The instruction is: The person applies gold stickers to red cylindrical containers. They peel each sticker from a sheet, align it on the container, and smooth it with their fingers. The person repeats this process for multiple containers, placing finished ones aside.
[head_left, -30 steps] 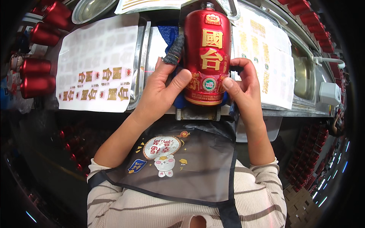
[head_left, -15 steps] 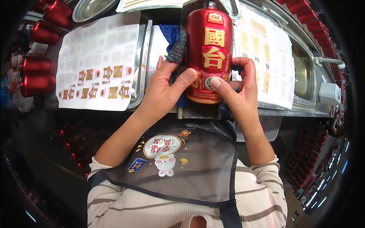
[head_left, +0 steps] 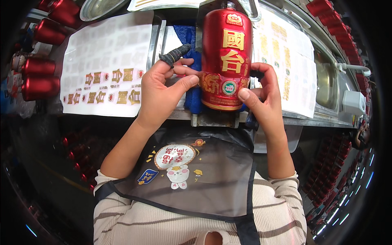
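Observation:
A red bottle [head_left: 227, 57] with raised gold characters and a round green-and-white emblem lies on a stand [head_left: 216, 119], its neck pointing away from me. My right hand [head_left: 267, 100] grips the bottle's lower right side, thumb on the front near the emblem and forefinger bent at the edge; its other fingers are partly hidden. My left hand [head_left: 159, 90] is at the left edge, index finger in a dark knitted finger sleeve [head_left: 175, 56] stretched out. Its thumb and other fingers are apart; whether they touch the bottle I cannot tell. Blue cloth [head_left: 192, 96] shows beside the bottle.
A white sheet of gold character transfers [head_left: 106, 53] lies over a metal tray on the left. More transfer sheets [head_left: 286, 61] lie on the right, before a metal basin [head_left: 326, 92] and a white jug [head_left: 353, 102]. Red bottles [head_left: 40, 83] stand at the left.
My left hand has drawn left, away from the bottle's front, its sleeved finger swinging outward. My right thumb has slid right off the emblem, which now shows fully.

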`<state>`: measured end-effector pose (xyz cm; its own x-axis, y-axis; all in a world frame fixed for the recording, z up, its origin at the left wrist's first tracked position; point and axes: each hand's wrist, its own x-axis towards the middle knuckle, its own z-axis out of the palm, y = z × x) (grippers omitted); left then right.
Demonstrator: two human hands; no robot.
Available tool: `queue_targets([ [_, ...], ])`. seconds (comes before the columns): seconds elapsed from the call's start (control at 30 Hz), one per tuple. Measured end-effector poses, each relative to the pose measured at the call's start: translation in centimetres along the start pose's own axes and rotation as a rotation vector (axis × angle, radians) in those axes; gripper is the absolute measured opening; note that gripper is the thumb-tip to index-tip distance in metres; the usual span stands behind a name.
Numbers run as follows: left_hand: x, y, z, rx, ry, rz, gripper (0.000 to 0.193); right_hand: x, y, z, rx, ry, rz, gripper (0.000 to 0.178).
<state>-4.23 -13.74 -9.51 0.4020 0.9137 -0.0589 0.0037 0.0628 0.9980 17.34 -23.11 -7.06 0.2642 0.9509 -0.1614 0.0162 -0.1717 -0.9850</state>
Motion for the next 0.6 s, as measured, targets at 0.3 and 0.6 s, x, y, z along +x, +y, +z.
queue_targets([
  [0.3,0.0,0.9,-0.3,-0.030,0.064,0.103,0.017,-0.6,-1.0,1.6,-0.231,0.071,-0.027,0.079],
  [0.6,0.2,0.1,0.1,0.007,0.094,0.076,0.043,-0.4,-1.4,1.1,-0.165,0.041,-0.003,0.074],
])
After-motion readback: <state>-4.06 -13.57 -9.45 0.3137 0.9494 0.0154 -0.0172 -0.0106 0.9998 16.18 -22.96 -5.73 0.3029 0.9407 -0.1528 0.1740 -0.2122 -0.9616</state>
